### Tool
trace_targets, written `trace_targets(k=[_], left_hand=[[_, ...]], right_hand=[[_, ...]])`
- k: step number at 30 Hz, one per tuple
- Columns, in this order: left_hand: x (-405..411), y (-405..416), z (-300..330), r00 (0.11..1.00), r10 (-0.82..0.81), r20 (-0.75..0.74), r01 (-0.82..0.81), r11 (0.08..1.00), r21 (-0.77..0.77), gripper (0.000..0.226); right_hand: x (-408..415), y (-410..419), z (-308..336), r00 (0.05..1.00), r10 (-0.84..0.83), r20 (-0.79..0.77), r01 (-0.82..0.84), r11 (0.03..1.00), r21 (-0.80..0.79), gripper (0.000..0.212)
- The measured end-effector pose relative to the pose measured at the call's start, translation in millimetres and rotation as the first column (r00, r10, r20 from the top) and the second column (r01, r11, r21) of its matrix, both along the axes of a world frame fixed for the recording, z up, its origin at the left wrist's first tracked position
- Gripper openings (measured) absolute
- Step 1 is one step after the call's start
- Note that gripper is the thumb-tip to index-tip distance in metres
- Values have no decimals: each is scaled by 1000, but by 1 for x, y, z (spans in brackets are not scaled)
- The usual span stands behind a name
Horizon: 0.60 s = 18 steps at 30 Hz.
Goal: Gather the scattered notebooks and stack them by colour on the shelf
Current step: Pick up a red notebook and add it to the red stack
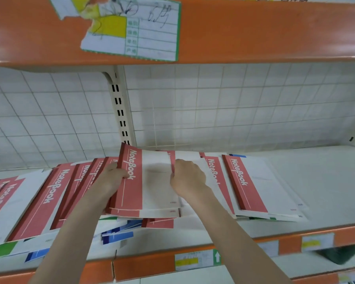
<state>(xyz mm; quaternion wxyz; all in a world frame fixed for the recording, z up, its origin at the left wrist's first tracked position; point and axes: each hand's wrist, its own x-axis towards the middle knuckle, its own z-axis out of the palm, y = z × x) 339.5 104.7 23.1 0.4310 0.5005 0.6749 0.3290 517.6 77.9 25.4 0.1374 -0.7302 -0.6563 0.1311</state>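
Red-and-white notebooks marked "NoteBook" lie fanned across the white shelf [326,181]. My left hand [111,177] grips the spine side of a small stack of red notebooks [152,181], tilted up off the shelf. My right hand [188,177] pinches the right edge of that stack's top cover. More red notebooks [55,197] overlap at the left, and another red notebook [252,181] lies flat at the right. Blue notebooks [119,234] and green notebooks [2,249] poke out from under the red ones near the front edge.
An orange upper shelf [254,33] with a torn price label [135,31] hangs overhead. A slotted upright [120,111] and white wire grid back the shelf. The orange front rail [152,263] carries price tags. The shelf's right part is bare.
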Motion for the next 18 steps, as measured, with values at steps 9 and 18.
trace_targets(k=[9, 18], left_hand=[[-46, -5, 1, 996, 85, -1, -85, 996, 16, 18], [-84, -1, -3, 996, 68, 56, -69, 997, 17, 15]], right_hand=[[-34, 14, -7, 996, 27, 88, -28, 999, 19, 33], [-56, 23, -2, 988, 17, 155, -20, 1000, 17, 28]])
